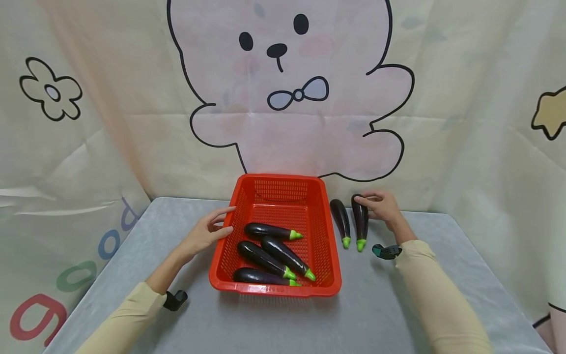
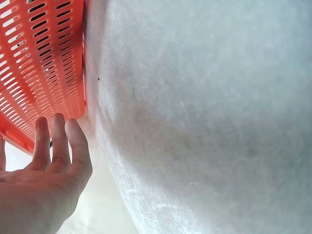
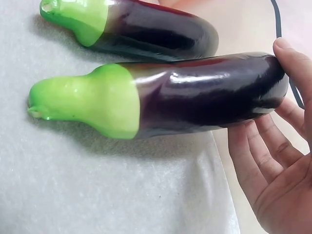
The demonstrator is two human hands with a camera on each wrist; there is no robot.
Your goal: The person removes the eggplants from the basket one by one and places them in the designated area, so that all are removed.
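Note:
My right hand (image 1: 383, 207) holds the rounded end of an eggplant (image 1: 361, 223) beside the basket. In the right wrist view the thumb lies over the end of this eggplant (image 3: 195, 95) and the fingers (image 3: 268, 151) reach beneath it. A second eggplant (image 1: 341, 221) lies next to it on the side toward the basket, green tip toward me. My left hand (image 1: 204, 234) is at the left side of the red basket (image 1: 285, 290), its fingers (image 2: 59, 141) extended against the perforated outer wall in the left wrist view. Several eggplants (image 1: 269, 231) lie in the basket's near half.
A grey cloth (image 1: 283, 329) covers the table. Behind it hangs a pale curtain (image 1: 146, 98) with a cartoon bear, close to the basket's far rim. Black wrist devices (image 1: 175, 300) sit on both forearms.

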